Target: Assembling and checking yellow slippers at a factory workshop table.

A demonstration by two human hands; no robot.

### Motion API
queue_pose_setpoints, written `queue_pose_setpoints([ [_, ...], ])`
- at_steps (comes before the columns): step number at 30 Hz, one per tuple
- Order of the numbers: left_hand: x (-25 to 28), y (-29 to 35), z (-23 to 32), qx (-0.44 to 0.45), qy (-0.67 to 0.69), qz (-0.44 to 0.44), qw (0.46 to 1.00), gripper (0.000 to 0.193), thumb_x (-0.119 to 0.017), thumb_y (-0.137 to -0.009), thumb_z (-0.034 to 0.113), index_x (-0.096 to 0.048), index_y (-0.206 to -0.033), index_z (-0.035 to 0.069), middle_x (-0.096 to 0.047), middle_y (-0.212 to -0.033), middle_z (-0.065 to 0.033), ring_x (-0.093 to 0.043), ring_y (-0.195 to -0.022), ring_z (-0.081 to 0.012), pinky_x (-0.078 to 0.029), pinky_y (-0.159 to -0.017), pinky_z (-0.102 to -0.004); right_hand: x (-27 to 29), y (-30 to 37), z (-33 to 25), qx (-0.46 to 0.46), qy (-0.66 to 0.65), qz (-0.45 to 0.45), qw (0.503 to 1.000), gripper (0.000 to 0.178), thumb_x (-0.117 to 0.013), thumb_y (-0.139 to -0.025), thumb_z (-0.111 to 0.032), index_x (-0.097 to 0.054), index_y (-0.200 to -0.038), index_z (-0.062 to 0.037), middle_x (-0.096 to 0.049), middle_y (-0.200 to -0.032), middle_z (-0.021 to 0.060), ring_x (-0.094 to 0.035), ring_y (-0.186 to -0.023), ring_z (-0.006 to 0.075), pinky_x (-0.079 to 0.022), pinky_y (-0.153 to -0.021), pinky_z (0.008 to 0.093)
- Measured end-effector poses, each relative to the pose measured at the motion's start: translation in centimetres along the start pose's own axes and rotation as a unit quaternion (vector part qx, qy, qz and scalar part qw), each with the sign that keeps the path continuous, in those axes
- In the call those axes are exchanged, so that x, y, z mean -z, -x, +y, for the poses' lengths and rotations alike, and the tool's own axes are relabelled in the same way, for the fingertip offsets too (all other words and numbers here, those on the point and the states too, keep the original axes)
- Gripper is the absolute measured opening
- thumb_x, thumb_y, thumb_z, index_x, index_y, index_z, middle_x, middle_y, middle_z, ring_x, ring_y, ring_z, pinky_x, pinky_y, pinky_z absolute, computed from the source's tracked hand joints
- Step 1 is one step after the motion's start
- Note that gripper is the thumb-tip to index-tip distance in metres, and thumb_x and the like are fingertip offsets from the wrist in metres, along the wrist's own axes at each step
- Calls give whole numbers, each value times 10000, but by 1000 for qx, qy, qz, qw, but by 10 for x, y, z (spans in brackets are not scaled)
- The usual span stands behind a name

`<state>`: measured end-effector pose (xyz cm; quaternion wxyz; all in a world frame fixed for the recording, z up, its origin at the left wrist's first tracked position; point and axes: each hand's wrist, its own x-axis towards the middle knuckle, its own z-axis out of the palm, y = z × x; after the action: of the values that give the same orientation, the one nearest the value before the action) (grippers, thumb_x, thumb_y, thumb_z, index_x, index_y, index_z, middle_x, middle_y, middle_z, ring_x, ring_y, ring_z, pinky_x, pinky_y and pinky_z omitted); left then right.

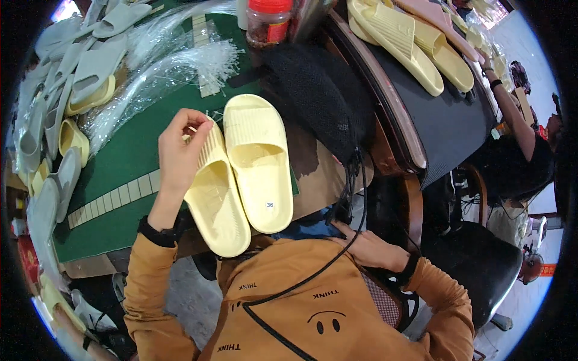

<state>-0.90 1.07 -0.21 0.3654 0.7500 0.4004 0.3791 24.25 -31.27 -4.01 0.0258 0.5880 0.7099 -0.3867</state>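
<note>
A pair of pale yellow slides lies at the table's near edge, toes pointing away from me. The right slide has a small white size sticker on its heel. Over the strap of the left slide my left hand is closed in a pinch. What sits between its thumb and fingers is hidden. A thin clear strand shows between the two toes, beside those fingers. Low by my lap, my right hand holds nothing that I can see. Its fingers reach toward some blue cloth under the table edge.
Cream sticker strips and a bundle of clear plastic strands lie on the green mat. Grey slides pile up at left. A red-lidded jar, black mesh cloth and more yellow slides stand beyond. Another person works at right.
</note>
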Motion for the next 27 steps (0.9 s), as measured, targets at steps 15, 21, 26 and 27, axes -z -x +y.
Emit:
queue_pose_setpoints([
  [15, 2, 4, 4, -4, 17, 1, 1000, 116, -692, -860, 63, -610, -909, -1, -633, -821, -94, -606, -708, -181, -492, -664, -309, -11, 8, 10, 97, 82, 46, 991, 404, -583, -831, -94, -575, -1235, -104, -516, -1245, 154, -579, -1082, 347, -536, -856, 425],
  [21, -1, 3, -2, -16, 31, 4, 999, 84, -669, -880, 56, -611, -908, 1, -620, -787, -10, -517, -685, -80, -448, -637, -254, -8, 5, 13, 41, 24, 21, 999, 552, -638, -825, -119, -471, -1351, -133, -505, -1238, 182, -593, -1061, 382, -547, -821, 445],
  [26, 0, 4, 0, -21, 26, 6, 999, 94, -669, -885, 64, -606, -908, -1, -626, -798, -19, -527, -686, -90, -453, -643, -256, 19, -2, -17, -60, -15, -46, 997, 571, -652, -830, -143, -453, -1365, -131, -494, -1242, 194, -588, -1069, 416, -535, -841, 468],
  [27, 0, 4, -1, -18, 24, 4, 1000, 96, -669, -886, 66, -605, -908, -2, -629, -802, -21, -532, -687, -93, -456, -644, -258, 21, -1, -13, -67, -53, -49, 995, 571, -652, -841, -151, -450, -1375, -124, -505, -1252, 200, -588, -1080, 412, -527, -867, 455],
])
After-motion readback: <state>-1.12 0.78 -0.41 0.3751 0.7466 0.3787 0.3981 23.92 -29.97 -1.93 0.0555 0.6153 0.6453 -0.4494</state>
